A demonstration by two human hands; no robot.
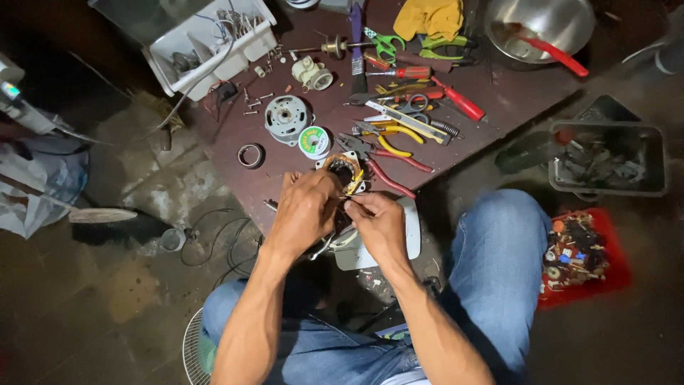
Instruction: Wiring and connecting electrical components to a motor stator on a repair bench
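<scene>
My left hand (305, 208) grips a small motor stator (343, 172) with copper windings and yellow insulation, held over the near edge of a low dark board (499, 100). Beside it, my right hand (377, 222) pinches thin wires at the stator's near side. Both hands touch the stator, and their fingers hide its lower part. A white plastic piece (412, 235) lies under the hands.
On the board lie red-handled pliers (388, 171), yellow-handled pliers (388, 135), screwdrivers (456, 98), green scissors (385, 43), a solder spool (314, 140), a round motor housing (286, 116) and a metal ring (250, 155). A white parts tray (206, 43) and a steel bowl (548, 25) stand behind; a grey bin (607, 158) and a red parts tray (581, 257) stand right.
</scene>
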